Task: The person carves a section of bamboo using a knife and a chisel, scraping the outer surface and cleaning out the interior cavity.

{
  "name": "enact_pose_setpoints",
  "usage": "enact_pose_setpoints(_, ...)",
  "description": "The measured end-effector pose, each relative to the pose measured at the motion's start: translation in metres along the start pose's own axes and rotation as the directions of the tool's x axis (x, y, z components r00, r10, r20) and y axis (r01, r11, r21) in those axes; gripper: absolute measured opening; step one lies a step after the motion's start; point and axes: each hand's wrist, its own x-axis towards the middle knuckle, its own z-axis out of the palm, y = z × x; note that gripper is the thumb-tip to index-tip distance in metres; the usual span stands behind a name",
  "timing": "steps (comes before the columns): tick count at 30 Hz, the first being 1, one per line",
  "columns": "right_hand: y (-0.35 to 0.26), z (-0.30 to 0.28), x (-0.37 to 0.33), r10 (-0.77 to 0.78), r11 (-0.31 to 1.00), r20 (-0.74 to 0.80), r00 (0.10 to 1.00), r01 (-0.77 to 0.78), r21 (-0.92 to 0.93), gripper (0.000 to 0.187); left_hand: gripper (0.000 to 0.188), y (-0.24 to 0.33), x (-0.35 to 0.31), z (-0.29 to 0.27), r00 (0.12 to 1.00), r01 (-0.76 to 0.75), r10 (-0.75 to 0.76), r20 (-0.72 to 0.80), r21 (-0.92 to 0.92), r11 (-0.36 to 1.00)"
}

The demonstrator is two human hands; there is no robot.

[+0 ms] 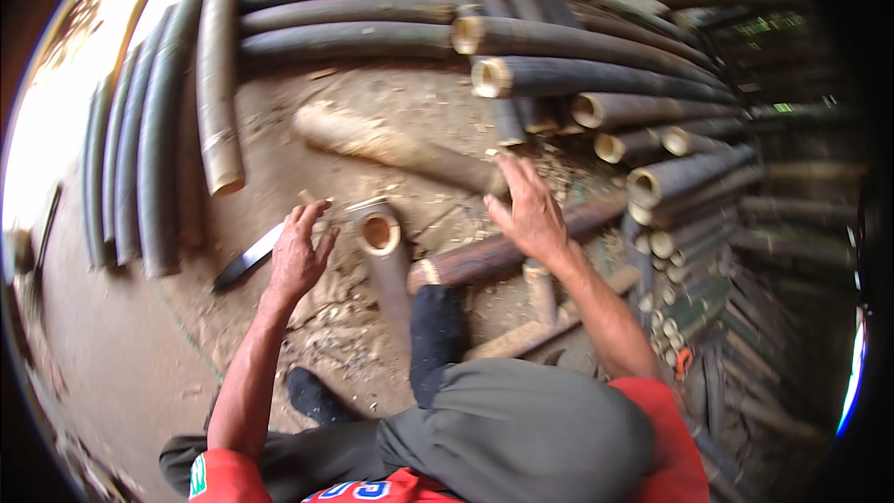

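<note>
My left hand (pixel 303 247) is raised over the dirt floor, fingers apart, beside a long knife (pixel 251 256) with a pale blade and dark handle. A small pale chip shows near its fingertips; whether it touches them is blurred. My right hand (pixel 529 205) is open, thumb apart from the fingers, close to the right end of a thick peeled log (pixel 396 149) lying across the ground. Between the hands, a bamboo tube (pixel 384 270) points its hollow cut end upward near my feet. A reddish-brown pole (pixel 503 251) lies slantwise beneath my right hand.
Long dark bamboo poles (pixel 160 149) lie at the left, with more poles (pixel 345 14) across the back. Stacked bamboo (pixel 596 74) with hollow ends fills the right side. A short wooden stump (pixel 540 291) and a plank (pixel 559 326) are near my knee. Wood chips (pixel 345 345) litter the floor.
</note>
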Motion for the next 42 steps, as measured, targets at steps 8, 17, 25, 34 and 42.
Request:
enact_pose_setpoints(8, 0.118, -0.082, -0.259, 0.746, 0.653, -0.287, 0.601, -0.744, 0.140, 0.031, 0.037, 0.040, 0.054, 0.051, 0.981, 0.011, 0.003, 0.194, -0.072, 0.997)
enact_pose_setpoints(17, 0.110, 0.055, -0.474, 0.798, 0.428, 0.585, 0.145, -0.819, -0.381, 0.095, 0.032, 0.027, 0.066, 0.028, 0.942, 0.117, -0.054, 0.332, -0.174, 0.978)
enact_pose_setpoints(25, 0.060, 0.060, -0.501, 0.966, 0.156, 0.250, 0.064, -0.916, -0.371, 0.062, 0.068, 0.003, 0.063, 0.050, 0.722, 0.498, -0.683, -0.108, -0.604, 0.622)
enact_pose_setpoints(34, 0.058, -0.015, -0.366, 0.980, 0.171, -0.021, 0.199, -0.775, 0.609, 0.039, 0.060, 0.010, 0.128, 0.040, 0.860, 0.033, -0.443, -0.253, -0.839, 0.543)
enact_pose_setpoints(42, -0.023, 0.027, -0.135, 0.617, 0.025, 0.428, 0.661, -0.560, 0.828, 0.040, 0.065, 0.174, 0.037, 0.012, 0.890, -0.454, 0.416, -0.184, -0.436, 0.777)
